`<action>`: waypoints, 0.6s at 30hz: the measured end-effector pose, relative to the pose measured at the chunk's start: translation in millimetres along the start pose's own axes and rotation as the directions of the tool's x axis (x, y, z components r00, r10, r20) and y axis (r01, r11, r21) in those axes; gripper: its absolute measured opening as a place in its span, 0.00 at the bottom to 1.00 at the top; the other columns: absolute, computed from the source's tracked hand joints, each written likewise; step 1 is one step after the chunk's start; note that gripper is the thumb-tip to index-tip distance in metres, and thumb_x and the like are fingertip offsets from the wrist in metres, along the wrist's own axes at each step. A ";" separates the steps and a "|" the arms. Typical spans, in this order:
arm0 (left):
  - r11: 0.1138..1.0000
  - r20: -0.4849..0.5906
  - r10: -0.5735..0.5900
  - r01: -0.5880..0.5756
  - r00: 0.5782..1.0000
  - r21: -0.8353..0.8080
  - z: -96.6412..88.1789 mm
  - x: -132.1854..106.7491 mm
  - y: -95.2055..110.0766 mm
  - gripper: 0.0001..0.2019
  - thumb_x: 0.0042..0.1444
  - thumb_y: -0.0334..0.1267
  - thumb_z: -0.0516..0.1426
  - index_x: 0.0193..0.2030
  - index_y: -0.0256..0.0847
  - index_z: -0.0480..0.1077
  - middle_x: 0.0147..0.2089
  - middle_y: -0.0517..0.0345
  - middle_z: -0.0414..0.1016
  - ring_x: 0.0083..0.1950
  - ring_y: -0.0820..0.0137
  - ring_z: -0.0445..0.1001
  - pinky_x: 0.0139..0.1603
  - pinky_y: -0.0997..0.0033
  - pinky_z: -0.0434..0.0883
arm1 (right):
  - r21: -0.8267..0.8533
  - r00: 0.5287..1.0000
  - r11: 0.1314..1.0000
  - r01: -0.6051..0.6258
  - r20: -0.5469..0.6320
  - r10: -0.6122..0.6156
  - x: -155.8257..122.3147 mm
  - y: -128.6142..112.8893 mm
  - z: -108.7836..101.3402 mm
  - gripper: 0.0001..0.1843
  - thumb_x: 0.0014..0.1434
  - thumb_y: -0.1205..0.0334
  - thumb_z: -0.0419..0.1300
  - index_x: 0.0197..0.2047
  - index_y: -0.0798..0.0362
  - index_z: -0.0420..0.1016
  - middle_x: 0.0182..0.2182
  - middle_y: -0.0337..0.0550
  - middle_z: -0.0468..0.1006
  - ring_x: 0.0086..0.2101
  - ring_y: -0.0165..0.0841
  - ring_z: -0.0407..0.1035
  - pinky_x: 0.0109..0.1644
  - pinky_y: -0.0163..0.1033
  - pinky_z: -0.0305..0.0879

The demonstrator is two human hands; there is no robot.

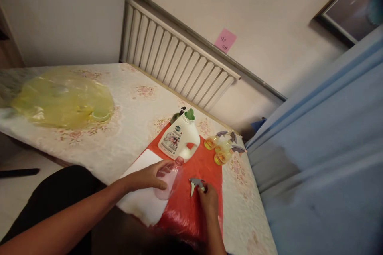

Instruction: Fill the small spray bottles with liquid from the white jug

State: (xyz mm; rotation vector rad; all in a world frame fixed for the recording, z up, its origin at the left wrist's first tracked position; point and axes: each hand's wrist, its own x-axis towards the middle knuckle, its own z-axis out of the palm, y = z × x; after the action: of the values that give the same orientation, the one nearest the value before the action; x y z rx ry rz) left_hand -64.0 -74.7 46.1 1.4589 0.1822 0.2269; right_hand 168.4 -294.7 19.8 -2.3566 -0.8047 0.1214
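My left hand (152,176) is wrapped round a clear pinkish plastic bottle (169,183) with an uncovered neck, held upright over the red plastic sheet (191,215) and the edge of a white cloth (146,207). In my right hand (209,199) is a grey and white spray trigger head (196,184), gripped at its collar and apart from the bottle. Just behind them stands a large white detergent jug (176,139) with a handle and something green in its open mouth. Several spray bottles (221,155) with yellow liquid and grey triggers are at the sheet's far right.
A dark-topped spray bottle (176,116) is partly hidden behind the jug. On the floral tablecloth (131,127), a yellow plastic bag (62,99) lies left beside a pale green ring-like piece (100,116). A radiator (179,55) lines the wall; a blue curtain (323,159) hangs right.
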 end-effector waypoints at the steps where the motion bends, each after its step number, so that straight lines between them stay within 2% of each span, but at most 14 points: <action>1: 1.000 0.026 0.004 -0.004 1.000 -0.003 -0.6 5.5 4.9 0.47 0.41 0.47 0.71 0.68 0.46 0.58 0.67 0.48 0.65 0.68 0.53 0.62 0.69 0.51 0.58 | 0.010 1.000 1.000 0.005 0.013 -0.006 0.2 2.2 1.0 0.15 0.51 0.56 0.59 0.38 0.54 0.81 0.35 0.49 0.83 0.37 0.44 0.77 0.40 0.41 0.68; 4: 0.999 0.088 0.024 -0.022 0.996 -0.026 -6.0 21.3 14.6 0.48 0.41 0.45 0.71 0.70 0.48 0.57 0.70 0.49 0.62 0.72 0.53 0.58 0.70 0.52 0.57 | 0.042 0.999 0.999 -0.002 -0.037 0.004 4.7 2.8 -1.5 0.19 0.51 0.51 0.61 0.41 0.54 0.81 0.38 0.51 0.84 0.39 0.46 0.77 0.43 0.43 0.70; 6: 0.999 0.106 0.038 -0.034 0.994 -0.035 -12.7 30.4 14.1 0.48 0.42 0.44 0.71 0.70 0.48 0.57 0.70 0.49 0.62 0.72 0.52 0.57 0.70 0.53 0.58 | 0.075 0.994 0.997 -0.020 -0.108 0.028 11.9 -2.4 -6.9 0.22 0.50 0.48 0.62 0.42 0.55 0.81 0.41 0.54 0.84 0.41 0.48 0.78 0.45 0.46 0.72; 8: 0.998 0.121 0.053 -0.049 0.991 -0.038 -20.8 37.2 9.4 0.47 0.42 0.43 0.71 0.69 0.47 0.58 0.70 0.49 0.63 0.72 0.52 0.59 0.69 0.54 0.59 | 0.147 0.991 0.989 -0.019 -0.126 0.038 22.5 -11.6 -12.8 0.24 0.47 0.48 0.64 0.43 0.56 0.81 0.42 0.55 0.84 0.41 0.49 0.78 0.46 0.48 0.73; 12: 0.993 0.134 0.090 -0.079 0.987 -0.084 -37.9 40.0 -1.4 0.47 0.41 0.46 0.72 0.68 0.46 0.59 0.67 0.50 0.67 0.69 0.51 0.62 0.69 0.53 0.60 | 0.372 0.997 0.927 0.039 -0.074 -0.013 49.5 -39.5 -16.2 0.25 0.46 0.50 0.66 0.45 0.55 0.79 0.42 0.52 0.84 0.43 0.45 0.79 0.50 0.49 0.74; 15: 0.982 0.132 0.108 -0.085 0.985 -0.168 -50.0 36.2 -5.1 0.45 0.41 0.48 0.72 0.67 0.45 0.61 0.66 0.49 0.68 0.69 0.50 0.63 0.67 0.54 0.61 | 0.501 0.997 0.864 0.057 -0.075 -0.021 70.6 -65.0 -8.0 0.29 0.46 0.51 0.68 0.50 0.55 0.76 0.44 0.53 0.83 0.45 0.44 0.78 0.52 0.49 0.74; 18: 0.964 0.139 0.142 -0.104 0.980 -0.246 -60.7 33.7 -6.0 0.42 0.43 0.45 0.72 0.65 0.45 0.62 0.66 0.48 0.68 0.69 0.50 0.62 0.67 0.54 0.62 | 0.557 0.996 0.826 0.089 -0.055 -0.070 88.7 -89.9 4.8 0.33 0.47 0.53 0.69 0.57 0.54 0.73 0.47 0.52 0.82 0.47 0.43 0.78 0.52 0.48 0.74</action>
State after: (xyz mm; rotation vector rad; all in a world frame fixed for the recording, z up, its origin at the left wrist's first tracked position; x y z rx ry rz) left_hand -46.9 -8.2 34.2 1.2436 -0.0626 0.2267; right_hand 192.1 -186.0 79.8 -1.7599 -0.7288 0.2482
